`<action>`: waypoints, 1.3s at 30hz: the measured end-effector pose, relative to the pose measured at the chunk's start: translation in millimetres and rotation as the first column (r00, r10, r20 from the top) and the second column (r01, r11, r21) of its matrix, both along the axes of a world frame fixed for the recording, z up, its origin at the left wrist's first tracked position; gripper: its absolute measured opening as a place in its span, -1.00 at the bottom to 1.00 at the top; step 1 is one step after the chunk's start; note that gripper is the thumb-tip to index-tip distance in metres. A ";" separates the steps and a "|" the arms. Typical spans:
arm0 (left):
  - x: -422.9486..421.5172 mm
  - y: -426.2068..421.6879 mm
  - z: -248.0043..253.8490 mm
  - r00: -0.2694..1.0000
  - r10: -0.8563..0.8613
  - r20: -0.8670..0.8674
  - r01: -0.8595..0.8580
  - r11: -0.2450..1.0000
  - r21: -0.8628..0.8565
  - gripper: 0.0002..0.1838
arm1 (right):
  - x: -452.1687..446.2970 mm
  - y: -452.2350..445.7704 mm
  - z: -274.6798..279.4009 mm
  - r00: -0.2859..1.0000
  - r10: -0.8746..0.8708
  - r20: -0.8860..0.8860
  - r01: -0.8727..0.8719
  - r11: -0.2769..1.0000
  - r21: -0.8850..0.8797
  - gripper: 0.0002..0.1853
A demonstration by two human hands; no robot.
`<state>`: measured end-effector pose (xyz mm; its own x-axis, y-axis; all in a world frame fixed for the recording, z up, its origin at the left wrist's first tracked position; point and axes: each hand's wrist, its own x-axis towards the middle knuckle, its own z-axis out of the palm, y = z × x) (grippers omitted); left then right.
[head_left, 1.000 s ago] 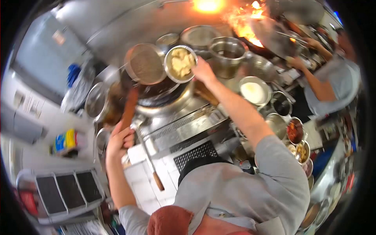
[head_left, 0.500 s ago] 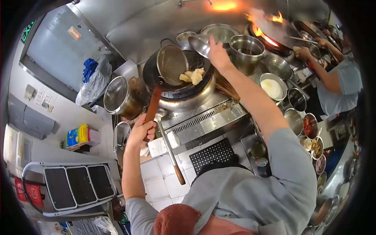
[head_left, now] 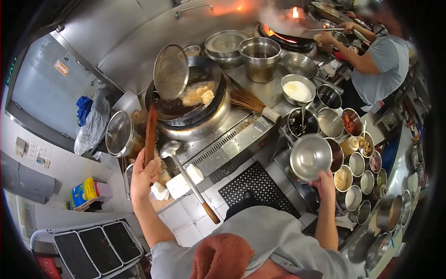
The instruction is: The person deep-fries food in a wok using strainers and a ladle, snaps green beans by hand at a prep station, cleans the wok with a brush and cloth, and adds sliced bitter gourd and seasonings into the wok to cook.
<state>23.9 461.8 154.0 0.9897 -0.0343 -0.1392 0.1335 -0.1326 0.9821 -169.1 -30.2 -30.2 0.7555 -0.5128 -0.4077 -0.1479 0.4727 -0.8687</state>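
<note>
My left hand [head_left: 143,179] is wrapped around the wooden handle [head_left: 151,135] of a round mesh strainer [head_left: 171,72], tilted up over the left part of a wok [head_left: 151,100]. Pale food pieces [head_left: 204,95] sit in bubbling oil in the wok, beside the strainer. Off to the right, my right hand [head_left: 324,185] grips the near rim of a metal bowl [head_left: 310,158], whose visible inside holds nothing. A ladle [head_left: 188,176] with a wooden grip lies across the stove's front edge, by a white folded cloth [head_left: 184,180].
A bamboo brush [head_left: 253,102] lies right of the wok. Behind it stands a deep metal pot [head_left: 260,60]. Several ingredient bowls, one with red contents [head_left: 351,122], line the right side. A co-worker [head_left: 381,65] works at a flaming wok [head_left: 288,35]. A strainer pot [head_left: 121,135] stands left.
My right hand has swung from above the wok to the right with the metal bowl. The food pieces, previously at the strainer's edge, now lie in bubbling oil. The strainer stands tilted more upright.
</note>
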 end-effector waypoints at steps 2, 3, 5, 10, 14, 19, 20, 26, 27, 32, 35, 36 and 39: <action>-12.2 -7.4 6.6 0.995 -0.049 -0.084 0.036 0.987 -0.157 -0.45 | -55.3 -8.0 -29.3 0.994 -0.097 -0.048 0.099 0.995 0.030 -0.56; -15.5 -11.0 5.8 0.995 -0.049 -0.088 0.035 0.987 -0.159 -0.45 | -75.9 -7.0 -34.8 0.994 -0.097 -0.052 0.099 0.995 0.028 -0.56; -19.7 -17.7 2.1 0.982 -0.172 -0.079 0.149 0.959 -0.240 -0.45 | -110.5 -6.2 -39.1 0.986 -0.153 -0.067 0.155 0.988 0.022 -0.57; -31.7 -52.6 0.0 0.988 -0.127 -0.088 0.107 0.975 -0.196 -0.50 | -161.4 0.6 -40.8 0.976 -0.201 -0.084 0.204 0.978 0.036 -0.56; -17.3 -54.8 -17.7 0.992 -0.123 -0.030 0.119 0.988 -0.095 -0.56 | -177.8 11.5 -35.9 0.978 -0.208 -0.020 0.209 0.977 0.047 -0.59; -3.2 -47.3 -28.2 0.999 -0.041 -0.023 0.040 0.998 -0.054 -0.63 | -195.4 11.1 -36.5 0.984 -0.177 0.022 0.175 0.981 0.078 -0.59; -3.4 -45.1 -29.3 1.000 -0.014 0.003 0.014 0.999 -0.032 -0.64 | -198.8 10.7 -35.2 0.982 -0.185 0.028 0.182 0.980 0.078 -0.59; -6.0 -35.3 -23.6 0.988 0.042 0.151 -0.074 0.974 0.212 -0.57 | -217.6 10.6 -41.3 0.976 -0.218 0.021 0.217 0.975 0.044 -0.51; 0.6 -28.7 -26.4 0.984 0.035 0.176 -0.087 0.951 0.296 -0.53 | -219.3 12.8 -43.3 0.973 -0.230 -0.001 0.230 0.972 0.045 -0.50; 55.9 -2.0 -77.8 0.919 -0.036 0.393 -0.252 0.711 0.656 -0.44 | -218.9 29.6 -61.5 0.965 -0.256 -0.053 0.257 0.966 0.029 -0.49; 78.3 -12.9 -100.1 0.910 -0.092 0.404 -0.260 0.633 0.729 -0.41 | -212.8 44.9 -69.1 0.950 -0.299 -0.091 0.305 0.951 0.054 -0.52; 85.8 -16.5 -106.5 0.918 -0.106 0.383 -0.240 0.621 0.747 -0.41 | -211.2 48.2 -71.8 0.959 -0.269 -0.092 0.278 0.955 0.106 -0.54; 99.0 -30.0 -127.4 0.885 -0.208 0.417 -0.189 0.658 0.729 -0.40 | -210.2 60.5 -84.8 0.941 -0.325 -0.098 0.340 0.907 0.250 -0.60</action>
<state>122.9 431.8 26.6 0.9415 -0.1277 0.3120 -0.2751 -0.8259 0.4922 -379.3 30.3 -115.1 0.5332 -0.6014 -0.5950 0.0147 0.7098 -0.7043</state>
